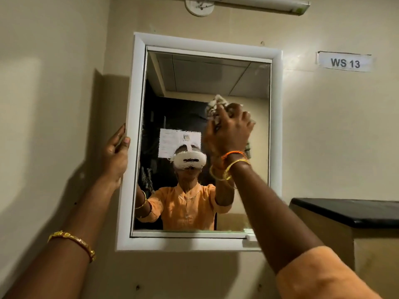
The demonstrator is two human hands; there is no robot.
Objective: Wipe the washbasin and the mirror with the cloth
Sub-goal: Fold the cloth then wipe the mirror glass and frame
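Observation:
A white-framed mirror (138,87) hangs on the beige wall in front of me. My right hand (232,129) grips a bunched whitish cloth (217,103) and presses it against the glass, right of centre and a little above the middle. My left hand (115,152) holds the mirror's left frame edge, thumb on the front and fingers behind it. The washbasin is out of view. The glass reflects a person in an orange shirt wearing a white headset.
A black-topped ledge (349,210) juts from the wall at lower right. A label reading WS 13 (345,62) is stuck on the wall at upper right. A tube light fitting (263,4) runs above the mirror.

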